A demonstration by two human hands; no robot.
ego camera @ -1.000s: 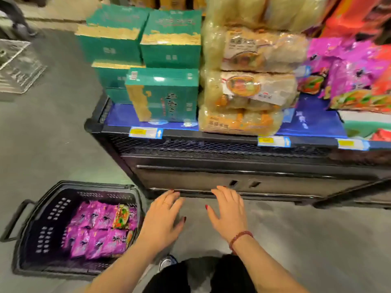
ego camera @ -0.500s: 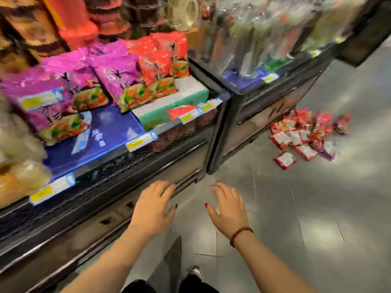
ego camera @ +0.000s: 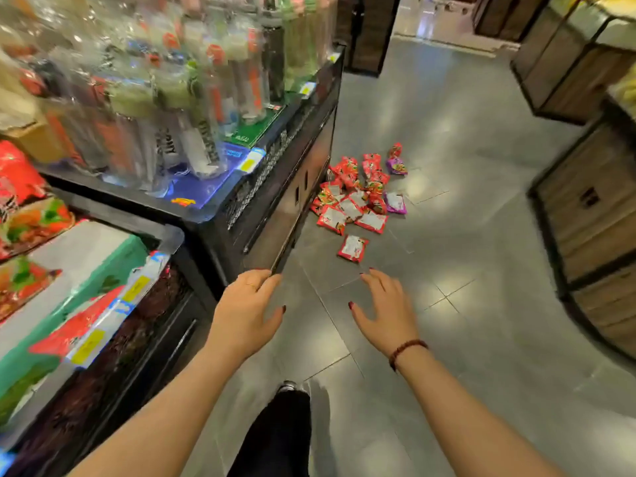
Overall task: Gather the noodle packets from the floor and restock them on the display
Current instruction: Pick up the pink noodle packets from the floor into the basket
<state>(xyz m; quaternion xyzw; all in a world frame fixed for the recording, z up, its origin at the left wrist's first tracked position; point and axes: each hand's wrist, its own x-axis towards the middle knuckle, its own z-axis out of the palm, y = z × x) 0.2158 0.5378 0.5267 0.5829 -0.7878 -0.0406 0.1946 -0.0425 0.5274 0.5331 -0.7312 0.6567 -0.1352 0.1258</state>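
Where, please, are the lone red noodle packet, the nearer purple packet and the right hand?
lone red noodle packet point(ego camera: 352, 248): head view, middle of its white label.
nearer purple packet point(ego camera: 395, 202): head view, centre of its face.
right hand point(ego camera: 389, 315): head view, back of the hand.

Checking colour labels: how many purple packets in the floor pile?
2. The far purple packet sits at the pile's far right corner; the near purple packet on its right edge, closer to the person. More may hide under the red packets.
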